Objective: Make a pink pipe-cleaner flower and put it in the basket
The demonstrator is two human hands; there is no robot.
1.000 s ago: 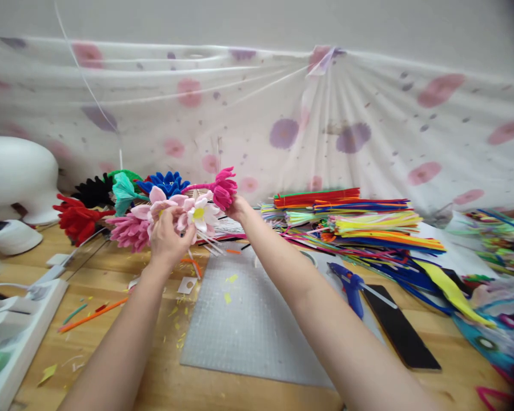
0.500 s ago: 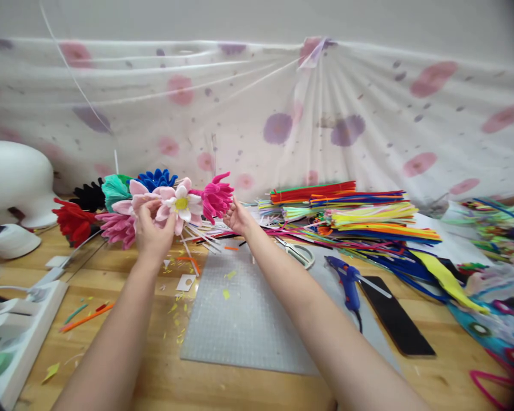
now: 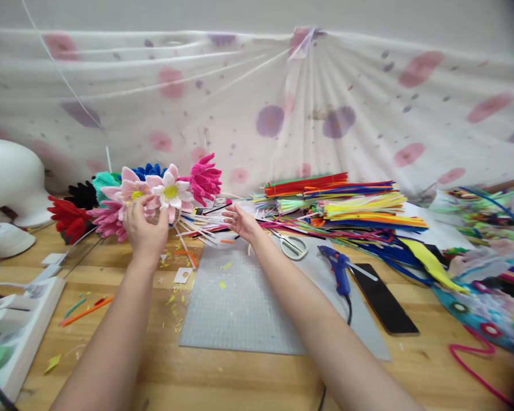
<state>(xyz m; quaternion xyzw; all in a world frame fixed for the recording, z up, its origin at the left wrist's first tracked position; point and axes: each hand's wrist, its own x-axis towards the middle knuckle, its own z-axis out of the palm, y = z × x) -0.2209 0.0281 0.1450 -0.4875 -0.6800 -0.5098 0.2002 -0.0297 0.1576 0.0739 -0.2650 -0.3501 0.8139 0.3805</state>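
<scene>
My left hand (image 3: 144,229) is closed round a bunch of pale pink and white pipe-cleaner flowers (image 3: 156,191) with yellow centres, held up above the wooden table (image 3: 248,377). Their white stems (image 3: 199,230) fan out to the right under the hand. A magenta flower (image 3: 205,178) stands just right of the bunch. My right hand (image 3: 241,220) hovers open, palm up and fingers spread, a short way right of the stems, touching nothing. More flowers lie behind the bunch: red (image 3: 66,218), black (image 3: 83,195), teal (image 3: 103,181) and blue (image 3: 151,170).
A grey cutting mat (image 3: 257,305) lies in front of me. Scissors (image 3: 292,245), a blue glue gun (image 3: 338,268) and a black phone (image 3: 382,299) sit to its right. Stacked coloured pipe cleaners (image 3: 351,208) fill the back right. A white power strip (image 3: 15,325) runs along the left edge.
My right hand has let go of the magenta flower and drawn back to the right, opening palm up. My left hand has lifted the pink bunch slightly and shifted left.
</scene>
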